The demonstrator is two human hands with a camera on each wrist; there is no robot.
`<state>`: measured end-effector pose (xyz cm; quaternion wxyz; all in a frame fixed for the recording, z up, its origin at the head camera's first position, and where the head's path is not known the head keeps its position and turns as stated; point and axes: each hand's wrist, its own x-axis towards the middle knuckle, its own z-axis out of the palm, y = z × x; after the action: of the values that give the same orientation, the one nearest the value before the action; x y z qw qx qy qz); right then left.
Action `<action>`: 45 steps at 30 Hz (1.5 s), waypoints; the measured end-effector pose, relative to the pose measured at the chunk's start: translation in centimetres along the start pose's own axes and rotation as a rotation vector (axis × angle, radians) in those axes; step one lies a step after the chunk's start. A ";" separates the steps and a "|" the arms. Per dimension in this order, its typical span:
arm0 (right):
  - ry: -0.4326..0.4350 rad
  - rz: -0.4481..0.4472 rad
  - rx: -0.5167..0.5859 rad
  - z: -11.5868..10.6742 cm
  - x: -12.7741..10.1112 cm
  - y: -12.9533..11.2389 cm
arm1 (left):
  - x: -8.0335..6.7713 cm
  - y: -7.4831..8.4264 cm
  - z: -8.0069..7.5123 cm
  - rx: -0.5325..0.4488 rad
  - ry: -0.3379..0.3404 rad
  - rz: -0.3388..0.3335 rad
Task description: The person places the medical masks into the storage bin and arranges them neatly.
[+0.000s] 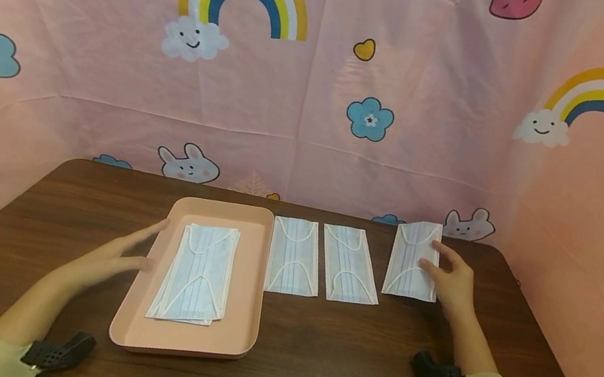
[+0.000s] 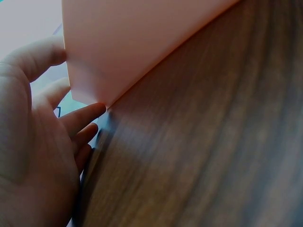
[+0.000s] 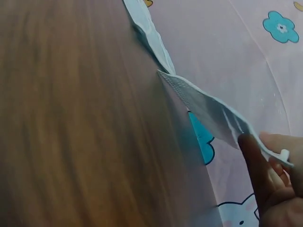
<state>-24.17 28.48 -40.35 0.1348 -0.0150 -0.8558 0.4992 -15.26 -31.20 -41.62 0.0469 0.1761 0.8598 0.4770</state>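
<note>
My right hand (image 1: 451, 284) pinches the right edge of a pale blue pleated face mask (image 1: 412, 262) with white ear loops. In the right wrist view this mask (image 3: 208, 109) is tilted up off the table, thumb and fingers on opposite faces. Two more masks lie flat side by side, one (image 1: 294, 258) against the tray's right side and another (image 1: 350, 266) to its right. A pink rectangular tray (image 1: 248, 287) holds a small overlapping stack of masks (image 1: 198, 275). At the tray's left side, my left hand (image 1: 110, 259) rests its extended fingertips along the rim and wall.
Everything sits on a dark brown wooden table (image 1: 320, 360). A pink cloth (image 1: 305, 101) printed with rainbows, flowers and rabbits hangs behind the table and along its sides. Each wrist wears a black device, one on the left (image 1: 60, 353) and one on the right (image 1: 435, 372).
</note>
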 end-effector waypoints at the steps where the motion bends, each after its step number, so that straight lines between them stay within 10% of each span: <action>1: 0.006 -0.004 0.009 0.1 -0.1 -0.1 | 0.0 0.0 0.0 0.001 0.000 0.000; 27: 0.060 0.000 0.478 1.7 -2.3 -7.5 | 0.0 0.0 0.1 0.007 -0.003 -0.014; 45: -0.065 -0.074 0.518 4.9 -5.4 -11.6 | 0.1 -0.1 0.1 0.009 -0.004 -0.021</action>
<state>-18.89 17.63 -33.85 0.1246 0.0675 -0.7034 0.6965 -15.35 -31.17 -41.74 0.0526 0.1681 0.8638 0.4721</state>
